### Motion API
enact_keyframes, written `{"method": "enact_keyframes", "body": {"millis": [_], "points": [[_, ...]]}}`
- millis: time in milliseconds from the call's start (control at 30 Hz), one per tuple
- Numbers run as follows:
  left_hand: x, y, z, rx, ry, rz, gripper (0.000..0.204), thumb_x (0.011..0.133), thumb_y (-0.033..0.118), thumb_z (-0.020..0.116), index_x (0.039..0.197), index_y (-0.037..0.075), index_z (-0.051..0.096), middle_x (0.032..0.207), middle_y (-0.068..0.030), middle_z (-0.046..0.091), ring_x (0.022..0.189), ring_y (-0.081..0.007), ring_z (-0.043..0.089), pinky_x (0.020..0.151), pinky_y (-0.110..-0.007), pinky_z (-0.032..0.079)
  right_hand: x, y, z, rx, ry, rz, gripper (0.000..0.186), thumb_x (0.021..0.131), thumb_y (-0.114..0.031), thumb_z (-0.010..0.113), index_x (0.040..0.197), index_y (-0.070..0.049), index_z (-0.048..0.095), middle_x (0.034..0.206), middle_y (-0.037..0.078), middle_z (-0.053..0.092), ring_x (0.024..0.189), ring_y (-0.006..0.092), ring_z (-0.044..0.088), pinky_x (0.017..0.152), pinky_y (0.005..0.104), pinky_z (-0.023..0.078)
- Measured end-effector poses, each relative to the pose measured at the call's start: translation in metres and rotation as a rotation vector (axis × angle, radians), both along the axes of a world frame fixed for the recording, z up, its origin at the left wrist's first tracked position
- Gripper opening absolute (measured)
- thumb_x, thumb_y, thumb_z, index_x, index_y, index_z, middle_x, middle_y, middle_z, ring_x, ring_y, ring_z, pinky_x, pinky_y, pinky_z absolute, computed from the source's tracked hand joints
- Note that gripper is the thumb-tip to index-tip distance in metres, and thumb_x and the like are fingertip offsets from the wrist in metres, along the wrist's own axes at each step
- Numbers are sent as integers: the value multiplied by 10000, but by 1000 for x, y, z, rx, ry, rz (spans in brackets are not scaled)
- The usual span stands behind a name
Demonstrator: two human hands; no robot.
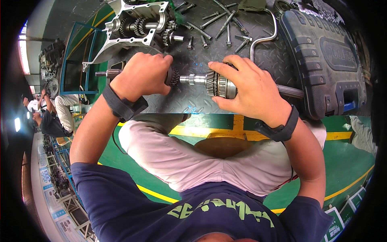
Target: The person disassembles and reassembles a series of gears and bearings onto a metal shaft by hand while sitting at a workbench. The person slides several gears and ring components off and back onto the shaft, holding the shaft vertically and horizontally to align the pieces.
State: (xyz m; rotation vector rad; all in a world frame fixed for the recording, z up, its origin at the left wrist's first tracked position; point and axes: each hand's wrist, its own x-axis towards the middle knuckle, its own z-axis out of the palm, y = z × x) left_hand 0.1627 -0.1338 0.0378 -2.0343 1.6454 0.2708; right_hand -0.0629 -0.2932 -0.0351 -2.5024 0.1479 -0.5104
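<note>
A steel gear shaft (192, 79) lies crosswise in front of me, low over the workbench's near edge. My left hand (145, 74) is closed around a dark gear (173, 76) on its left part, and a splined end (108, 73) sticks out past the wrist. My right hand (252, 86) curls over a wider gear with a ringed hub (219, 85), thumb below and fingers above. Beyond that hand the splined right end (291, 91) of the shaft reaches toward a tool case. The palms hide parts of the shaft.
On the dark tread-plate bench (193, 103) an open gearbox housing (137, 30) with gears stands at the far left. Several loose bolts (223, 24) and a bent metal tube (270, 37) lie at the back. The black tool case (322, 60) is at the right. People (52, 117) sit far left.
</note>
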Motion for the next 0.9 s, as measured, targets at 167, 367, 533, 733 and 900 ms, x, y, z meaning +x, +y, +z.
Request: {"method": "enact_keyframes", "body": {"millis": [167,367,533,733,900], "points": [[-1,-4,5,-10,53,72,550,695,397,814,1074,38,639,930,-169,720,880,-369,710,766,-465,572,0,0,-3,-22,-32,5,637,727,-320,831,1318,-177,643,1178,100,604,1047,303,632,776,432,592],[4,-9,15,-26,166,189,532,732,405,788,1117,68,641,944,-189,718,905,-400,695,797,-481,557,0,0,-2,-12,-22,6,639,731,-322,830,1322,-174,639,1188,100,605,1052,306,632,780,435,594],[2,-6,6,-30,119,177,506,751,397,776,1114,74,638,944,-188,707,912,-400,689,795,-488,553,-2,2,-2,-24,-17,5,638,736,-324,827,1325,-175,636,1193,105,603,1057,308,632,783,433,596],[-5,3,3,-126,76,117,510,760,396,767,1139,81,634,948,-177,700,895,-391,688,784,-489,555,-1,2,-2,-40,-16,14,639,740,-330,825,1328,-172,630,1197,105,599,1060,304,629,785,431,597],[-6,1,10,-59,70,178,541,757,401,765,1177,89,627,972,-177,707,909,-387,692,788,-482,558,-1,2,-2,-52,-24,2,637,734,-308,833,1327,-175,643,1197,75,615,1039,298,639,815,418,579]]}}
